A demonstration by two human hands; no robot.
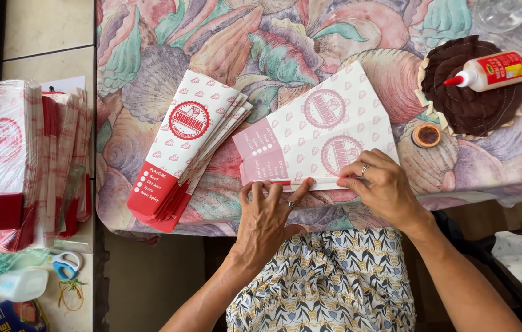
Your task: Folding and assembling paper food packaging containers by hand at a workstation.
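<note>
A flat white paper sheet (pixel 316 132) with red round prints lies on the patterned tablecloth (pixel 273 43) at the table's near edge. My left hand (pixel 267 215) presses its fingertips on the sheet's folded near edge. My right hand (pixel 384 184) pinches the same fold further right, a ring on one finger. To the left lies a fanned stack of finished paper sleeves (pixel 181 154), white with red ends.
A white glue bottle (pixel 491 71) with a red tip lies on a dark brown quilted mat (pixel 470 101), with a small brown lid (pixel 426 135) beside it. At far left are wrapped bundles of paper sleeves (pixel 21 160), scissors (pixel 67 264), rubber bands and bottles.
</note>
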